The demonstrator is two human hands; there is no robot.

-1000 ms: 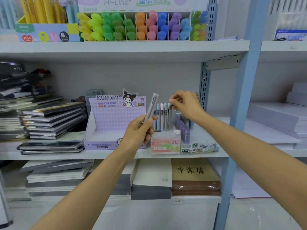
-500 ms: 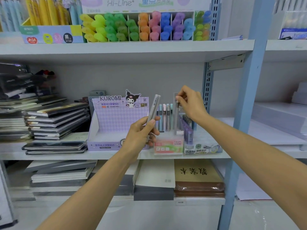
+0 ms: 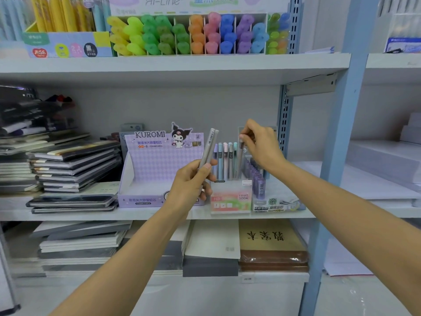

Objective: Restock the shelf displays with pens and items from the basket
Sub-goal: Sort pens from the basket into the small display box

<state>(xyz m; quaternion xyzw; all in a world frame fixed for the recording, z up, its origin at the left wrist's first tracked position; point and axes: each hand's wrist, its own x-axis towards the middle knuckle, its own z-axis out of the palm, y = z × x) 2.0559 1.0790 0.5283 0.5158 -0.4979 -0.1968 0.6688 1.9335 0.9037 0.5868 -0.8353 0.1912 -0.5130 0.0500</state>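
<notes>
My left hand [image 3: 191,183] grips two slim grey lead tubes [image 3: 210,147] that point up and slightly right, in front of the purple Kuromi display box [image 3: 159,165]. My right hand [image 3: 262,144] pinches the top of another grey tube [image 3: 239,160], which stands in the clear Fruit Soda display holder [image 3: 231,199] beside several pastel tubes [image 3: 224,160]. Both hands are over the middle shelf [image 3: 148,215]. No basket is in view.
A small box of purple lead cases [image 3: 259,179] stands right of the holder. Stacked notebooks [image 3: 73,165] fill the shelf's left side. Highlighters [image 3: 193,35] line the upper shelf. Paper pads [image 3: 211,245] lie below. A blue upright post [image 3: 337,156] stands at the right.
My right hand has lowered its grey tube into the clear holder and still pinches its top. My left hand holds its two tubes in much the same place.
</notes>
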